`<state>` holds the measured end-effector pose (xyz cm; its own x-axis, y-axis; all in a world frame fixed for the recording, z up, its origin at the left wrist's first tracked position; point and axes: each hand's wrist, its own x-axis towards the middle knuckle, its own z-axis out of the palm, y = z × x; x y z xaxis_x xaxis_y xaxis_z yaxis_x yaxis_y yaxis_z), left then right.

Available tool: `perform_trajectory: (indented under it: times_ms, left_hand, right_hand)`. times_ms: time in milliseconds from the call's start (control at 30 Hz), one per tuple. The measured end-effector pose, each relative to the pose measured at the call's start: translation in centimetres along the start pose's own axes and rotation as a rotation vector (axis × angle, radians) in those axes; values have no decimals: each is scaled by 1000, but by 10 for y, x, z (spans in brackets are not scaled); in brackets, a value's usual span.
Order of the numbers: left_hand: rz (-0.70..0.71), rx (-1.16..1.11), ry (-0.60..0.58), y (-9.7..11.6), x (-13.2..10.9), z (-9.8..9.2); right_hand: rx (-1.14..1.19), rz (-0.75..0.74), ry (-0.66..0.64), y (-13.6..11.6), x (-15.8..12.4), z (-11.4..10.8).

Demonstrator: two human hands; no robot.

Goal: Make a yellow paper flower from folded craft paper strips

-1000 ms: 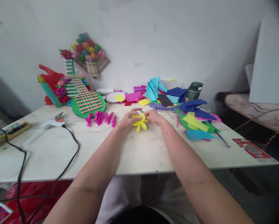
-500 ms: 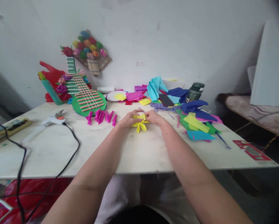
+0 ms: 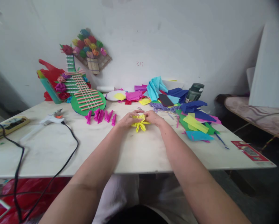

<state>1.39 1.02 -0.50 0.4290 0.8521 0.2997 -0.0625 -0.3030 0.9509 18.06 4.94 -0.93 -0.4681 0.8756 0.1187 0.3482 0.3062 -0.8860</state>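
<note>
A folded yellow paper flower (image 3: 139, 125) lies on the white table (image 3: 134, 152), a little past its middle. My left hand (image 3: 128, 119) pinches its left side with fingers curled. From the right, my right hand (image 3: 154, 117) grips the same piece, fingers closed on its top. The two hands almost meet above the paper. Its pointed petals stick out below my fingers.
Several folded pink paper pieces (image 3: 101, 116) lie left of my hands. A green paper guitar (image 3: 85, 99) leans at the back left. A glue gun (image 3: 51, 118) with a black cable lies at the left. Coloured paper scraps (image 3: 193, 119) and a dark jar (image 3: 194, 91) fill the right.
The view has shifted slightly. Both hands stay on the yellow paper flower, with only small finger movements.
</note>
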Motion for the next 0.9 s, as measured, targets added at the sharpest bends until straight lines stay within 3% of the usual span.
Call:
perform_trajectory:
  times_ms: [100, 200, 367, 467, 767, 900]
  left_hand:
    - [-7, -7, 42, -2, 1, -1]
    - [-10, -52, 156, -7, 4, -3]
    - [-34, -170, 358, -15, 10, -6]
    - [-31, -209, 417, -13, 11, -5]
    - [-65, -220, 396, -8, 6, 0]
    - [-79, -103, 371, -11, 6, -6]
  right_hand:
    - [20, -23, 41, 0, 1, 1]
    - [136, -24, 124, 0, 1, 0]
    - [364, 66, 270, -6, -2, -5]
    - [418, 123, 269, -11, -4, -3]
    - [334, 60, 304, -2, 4, 6]
    - [308, 27, 324, -1, 5, 6]
